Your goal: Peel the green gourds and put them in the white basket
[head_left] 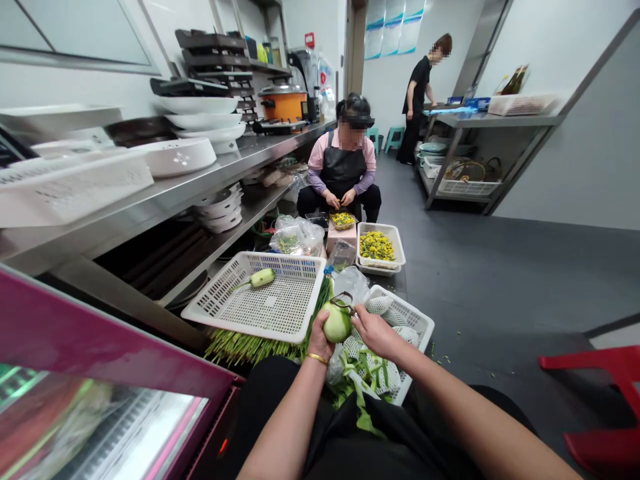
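My left hand is wrapped round a pale green, partly peeled gourd, with a gold bracelet at the wrist. A peeler is gripped in my right hand, its blade at the gourd's far end. Below them, green peel strips lie over a white basket that holds netted pieces. A second peeled gourd rests in a large white perforated basket to the left, and long green stalks lie beneath that basket.
A seated person handles yellow flowers ahead, beside a white basket of flowers. Another person stands at a back table. A steel shelf with dishes runs along the left. A red stool is at the right.
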`<state>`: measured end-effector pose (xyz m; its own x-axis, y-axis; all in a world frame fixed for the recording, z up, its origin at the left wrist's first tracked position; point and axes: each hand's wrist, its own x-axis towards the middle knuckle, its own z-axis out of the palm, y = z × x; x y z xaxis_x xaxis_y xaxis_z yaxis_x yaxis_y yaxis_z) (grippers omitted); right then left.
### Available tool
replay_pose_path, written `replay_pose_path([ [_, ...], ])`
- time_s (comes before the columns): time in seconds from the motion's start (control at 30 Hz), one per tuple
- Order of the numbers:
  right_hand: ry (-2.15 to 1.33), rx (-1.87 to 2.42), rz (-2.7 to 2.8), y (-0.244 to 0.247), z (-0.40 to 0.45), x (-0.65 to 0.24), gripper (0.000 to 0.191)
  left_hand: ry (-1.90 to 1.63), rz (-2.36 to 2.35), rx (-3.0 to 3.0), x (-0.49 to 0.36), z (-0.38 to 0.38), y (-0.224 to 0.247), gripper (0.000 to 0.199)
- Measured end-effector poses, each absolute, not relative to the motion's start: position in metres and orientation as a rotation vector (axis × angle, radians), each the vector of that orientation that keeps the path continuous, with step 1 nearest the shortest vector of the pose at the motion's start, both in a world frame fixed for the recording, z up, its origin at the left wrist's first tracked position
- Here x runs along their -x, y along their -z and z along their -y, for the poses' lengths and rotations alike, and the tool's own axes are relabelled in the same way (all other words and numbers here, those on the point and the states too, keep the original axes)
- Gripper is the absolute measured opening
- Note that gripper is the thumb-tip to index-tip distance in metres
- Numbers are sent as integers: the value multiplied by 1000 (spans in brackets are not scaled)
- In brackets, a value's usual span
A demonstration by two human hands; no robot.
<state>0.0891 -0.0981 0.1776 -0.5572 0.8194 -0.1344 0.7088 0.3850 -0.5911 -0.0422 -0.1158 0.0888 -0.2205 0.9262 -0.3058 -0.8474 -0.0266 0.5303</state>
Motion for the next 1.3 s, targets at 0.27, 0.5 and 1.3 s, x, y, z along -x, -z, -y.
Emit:
replay_pose_path([
  [0.27,-1312,1426,2536,-100,183,-165,29,-1680,-776,118,50,110,-95,33],
  [0.5,-1039,1296,2417,-183,109,-133,25,-1557,-659,3,38,116,-93,30],
  [1.3,-1069,1360,2393,-95,173,-147,37,-1654,-667,238,56,116,-107,31],
])
